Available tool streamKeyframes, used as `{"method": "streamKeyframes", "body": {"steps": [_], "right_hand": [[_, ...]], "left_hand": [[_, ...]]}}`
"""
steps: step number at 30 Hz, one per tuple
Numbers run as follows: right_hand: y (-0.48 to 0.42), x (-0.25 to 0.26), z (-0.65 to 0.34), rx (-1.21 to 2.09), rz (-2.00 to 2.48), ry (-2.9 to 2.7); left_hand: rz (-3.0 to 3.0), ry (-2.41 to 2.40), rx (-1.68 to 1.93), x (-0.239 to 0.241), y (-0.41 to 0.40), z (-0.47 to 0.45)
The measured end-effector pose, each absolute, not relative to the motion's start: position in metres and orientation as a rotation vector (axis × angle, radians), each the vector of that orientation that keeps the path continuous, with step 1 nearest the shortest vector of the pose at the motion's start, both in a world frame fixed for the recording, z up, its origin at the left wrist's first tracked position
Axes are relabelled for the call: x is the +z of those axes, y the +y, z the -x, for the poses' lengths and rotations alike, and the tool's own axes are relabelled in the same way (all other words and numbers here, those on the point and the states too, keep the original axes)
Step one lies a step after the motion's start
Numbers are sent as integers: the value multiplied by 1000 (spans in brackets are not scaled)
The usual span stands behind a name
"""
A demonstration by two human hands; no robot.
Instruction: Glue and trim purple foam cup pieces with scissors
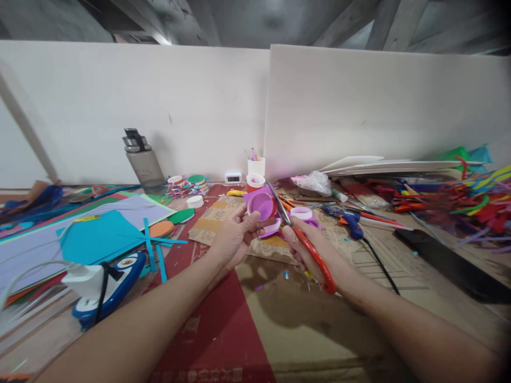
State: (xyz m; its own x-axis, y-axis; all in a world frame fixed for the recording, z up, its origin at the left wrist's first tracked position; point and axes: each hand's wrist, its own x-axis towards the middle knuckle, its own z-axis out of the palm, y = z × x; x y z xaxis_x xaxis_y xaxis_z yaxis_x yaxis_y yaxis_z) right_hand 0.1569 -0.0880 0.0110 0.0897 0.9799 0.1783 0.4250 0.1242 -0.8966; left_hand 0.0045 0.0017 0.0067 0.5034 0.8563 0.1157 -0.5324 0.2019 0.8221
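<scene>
My left hand grips a short round ring with a red rim and purple paper across its face; a corner of the paper juts out past the rim. In my right hand is a pair of scissors with red handles, its blades pointing up and left alongside the ring's right edge. From here I cannot tell whether the blades touch the paper. Just behind my hands, a white ring rests on purple paper, and a red and white cup stands farther back.
A blue hot glue gun and a black phone lie to the right, near piled colourful strips. On the left are blue paper, a blue and white power strip and a grey bottle. White boards stand behind.
</scene>
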Motion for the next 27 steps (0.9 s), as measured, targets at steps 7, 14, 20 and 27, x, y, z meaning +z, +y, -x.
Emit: {"method": "streamKeyframes", "body": {"steps": [7, 14, 20, 27], "right_hand": [[-87, 10, -158, 790, 1448, -1484], [-90, 20, -161, 770, 1514, -1561], [-90, 22, -161, 719, 1547, -1588], [-88, 21, -162, 642, 1564, -1635]], "left_hand": [[-953, 425, 1013, 8, 3, -3], [-953, 429, 1052, 7, 8, -1], [-941, 426, 1053, 5, 11, 0], [-903, 409, 1087, 6, 14, 0]]}}
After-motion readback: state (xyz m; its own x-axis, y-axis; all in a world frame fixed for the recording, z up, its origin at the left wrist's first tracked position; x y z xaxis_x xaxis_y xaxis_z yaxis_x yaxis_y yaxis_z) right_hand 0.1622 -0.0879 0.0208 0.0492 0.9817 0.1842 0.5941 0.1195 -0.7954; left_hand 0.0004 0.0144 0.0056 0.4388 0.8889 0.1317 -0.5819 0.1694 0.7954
